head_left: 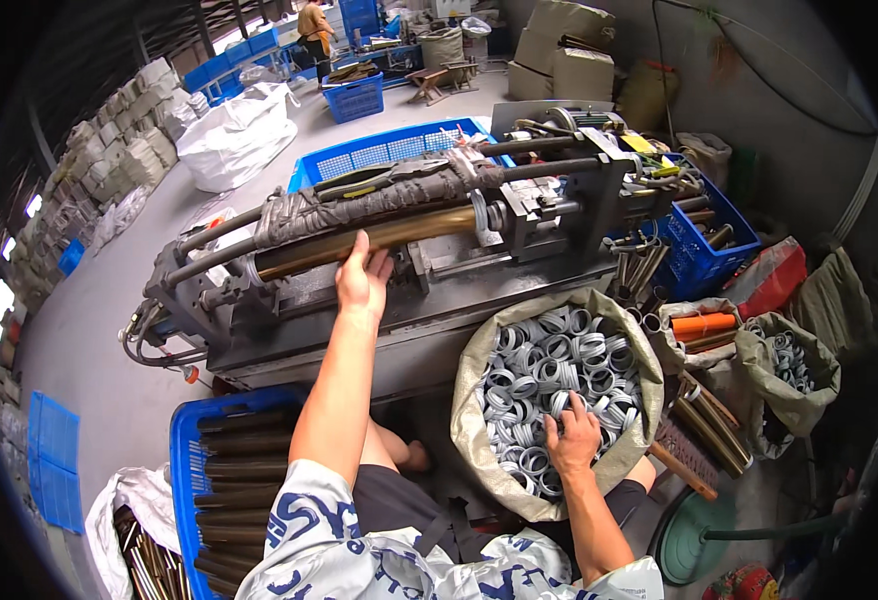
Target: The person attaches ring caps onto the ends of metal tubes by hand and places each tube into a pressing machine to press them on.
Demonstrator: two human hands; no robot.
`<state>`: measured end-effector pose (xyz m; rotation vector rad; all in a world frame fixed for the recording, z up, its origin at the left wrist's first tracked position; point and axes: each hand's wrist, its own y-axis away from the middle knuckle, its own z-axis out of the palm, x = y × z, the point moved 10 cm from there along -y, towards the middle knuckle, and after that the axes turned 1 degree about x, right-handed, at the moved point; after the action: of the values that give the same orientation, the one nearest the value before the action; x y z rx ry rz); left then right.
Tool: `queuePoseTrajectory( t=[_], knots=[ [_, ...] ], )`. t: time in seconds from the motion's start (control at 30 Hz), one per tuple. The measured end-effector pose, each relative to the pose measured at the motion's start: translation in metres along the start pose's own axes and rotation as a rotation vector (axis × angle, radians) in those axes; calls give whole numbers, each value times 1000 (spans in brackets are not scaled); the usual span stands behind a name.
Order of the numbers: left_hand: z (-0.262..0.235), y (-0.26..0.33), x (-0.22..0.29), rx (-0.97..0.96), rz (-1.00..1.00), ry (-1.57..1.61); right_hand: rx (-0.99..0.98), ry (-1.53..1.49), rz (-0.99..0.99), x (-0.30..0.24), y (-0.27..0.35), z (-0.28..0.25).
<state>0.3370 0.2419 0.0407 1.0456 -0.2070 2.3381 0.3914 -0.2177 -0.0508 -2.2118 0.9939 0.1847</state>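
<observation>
A long bronze-coloured tube (399,235) lies across the machine (439,290), held between its two ends, with a grey ring (480,213) at its right end. My left hand (362,282) is open at the tube's near side, thumb up against it and fingers loosely spread. Whether it bears the tube's weight I cannot tell. To the right, a pale woven sack (474,425) full of grey rings (534,365) stands between my legs. My right hand (575,440) reaches down among these rings, thumb and forefinger apart; its other fingertips are partly hidden.
A blue crate (187,480) of dark tubes stands at my left, beside a white sack (124,490) of thin tubes. Right of the machine are another blue crate (729,255), a smaller sack of parts (814,405) and loose tubes (709,430). A person (315,35) stands far back.
</observation>
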Motion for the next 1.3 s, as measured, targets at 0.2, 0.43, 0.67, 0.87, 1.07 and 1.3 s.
queuePoseTrajectory(
  t=[0.2,0.43,0.67,0.87,1.07,1.3],
  knots=[
    [-7,-51,-32,140,-110,-82,-12,2,-13,-1,-1,3],
    [-44,-51,-72,316,-143,-116,-28,20,-4,-1,2,6],
    [-41,-51,-68,318,-140,-118,-12,9,5,3,4,8],
    [-33,-49,-77,272,-138,-132,3,44,20,15,8,1],
    [-54,-43,-56,219,-125,-236,-94,-9,-5,0,5,25],
    [-104,83,-26,229,418,-522,-53,-118,208,57,19,20]
  ],
)
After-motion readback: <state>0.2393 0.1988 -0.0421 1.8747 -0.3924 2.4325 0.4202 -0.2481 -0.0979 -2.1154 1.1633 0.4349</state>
